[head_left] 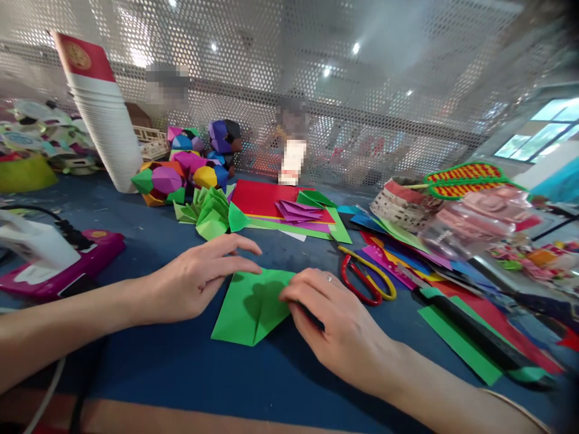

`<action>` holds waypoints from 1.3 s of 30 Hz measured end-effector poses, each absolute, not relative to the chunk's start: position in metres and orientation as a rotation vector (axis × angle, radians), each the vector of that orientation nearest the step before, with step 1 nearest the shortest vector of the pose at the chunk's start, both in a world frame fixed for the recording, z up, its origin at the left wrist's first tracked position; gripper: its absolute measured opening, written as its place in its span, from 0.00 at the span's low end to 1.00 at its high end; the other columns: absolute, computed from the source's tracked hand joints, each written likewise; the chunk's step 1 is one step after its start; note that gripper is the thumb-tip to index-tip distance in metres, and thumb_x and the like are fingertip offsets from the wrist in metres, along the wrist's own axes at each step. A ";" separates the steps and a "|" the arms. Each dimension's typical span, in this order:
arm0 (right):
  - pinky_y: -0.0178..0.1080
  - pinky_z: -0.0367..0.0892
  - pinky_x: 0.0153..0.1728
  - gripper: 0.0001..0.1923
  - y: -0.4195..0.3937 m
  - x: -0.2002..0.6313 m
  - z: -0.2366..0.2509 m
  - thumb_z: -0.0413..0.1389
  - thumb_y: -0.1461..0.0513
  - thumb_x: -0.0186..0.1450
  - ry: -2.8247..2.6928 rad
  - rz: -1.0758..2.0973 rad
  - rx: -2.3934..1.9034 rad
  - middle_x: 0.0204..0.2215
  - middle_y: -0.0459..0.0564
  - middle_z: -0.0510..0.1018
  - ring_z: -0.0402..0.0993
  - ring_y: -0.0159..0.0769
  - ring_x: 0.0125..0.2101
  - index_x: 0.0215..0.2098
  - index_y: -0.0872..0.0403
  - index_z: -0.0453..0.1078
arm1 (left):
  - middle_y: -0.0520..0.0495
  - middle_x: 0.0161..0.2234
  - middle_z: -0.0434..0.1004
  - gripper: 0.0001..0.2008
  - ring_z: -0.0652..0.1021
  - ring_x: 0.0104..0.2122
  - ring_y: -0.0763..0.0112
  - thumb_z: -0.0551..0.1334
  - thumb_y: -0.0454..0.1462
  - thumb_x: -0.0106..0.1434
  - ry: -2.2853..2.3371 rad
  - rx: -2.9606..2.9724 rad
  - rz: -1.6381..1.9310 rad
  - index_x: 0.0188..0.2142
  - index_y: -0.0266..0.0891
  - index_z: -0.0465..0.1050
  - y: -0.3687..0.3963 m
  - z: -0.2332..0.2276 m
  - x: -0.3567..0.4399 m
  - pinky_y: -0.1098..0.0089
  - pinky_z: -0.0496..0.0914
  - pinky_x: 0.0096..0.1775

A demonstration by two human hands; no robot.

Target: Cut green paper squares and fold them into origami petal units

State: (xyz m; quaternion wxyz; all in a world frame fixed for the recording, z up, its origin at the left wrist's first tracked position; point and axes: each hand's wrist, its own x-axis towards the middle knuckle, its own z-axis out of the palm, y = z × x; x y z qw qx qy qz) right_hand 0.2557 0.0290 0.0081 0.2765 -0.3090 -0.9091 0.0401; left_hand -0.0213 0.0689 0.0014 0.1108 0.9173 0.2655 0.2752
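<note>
A folded green paper [251,304] lies flat on the blue worktop [190,367], near its front edge and about midway along it. The left hand [199,278] rests palm down on the paper's upper left corner, fingers extended and loosely together, their tips pressing the sheet against the surface. The right hand [332,322] sits at the paper's right side, fingers curled and bunched with the tips pinching the right edge of the fold.

Just beyond the right hand lie red-and-yellow scissors [367,278], blades closed. Further back, toward the middle of the worktop, a pile of folded green pieces [208,212] sits beside a stack of red, green and purple sheets [283,208]. Coloured paper balls [181,175] cluster behind these, next to a tall stack of white paper cups [105,123]. A pink device [61,268] lies at the left edge.
</note>
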 end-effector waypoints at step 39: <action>0.42 0.77 0.48 0.17 0.023 0.262 0.000 0.48 0.72 0.71 -2.706 0.096 -0.472 0.47 0.58 0.82 0.80 0.42 0.47 0.50 0.59 0.76 | 0.48 0.40 0.82 0.10 0.81 0.47 0.64 0.65 0.29 0.68 0.498 2.553 0.576 0.43 0.45 0.81 0.060 0.021 -0.020 0.53 0.60 0.68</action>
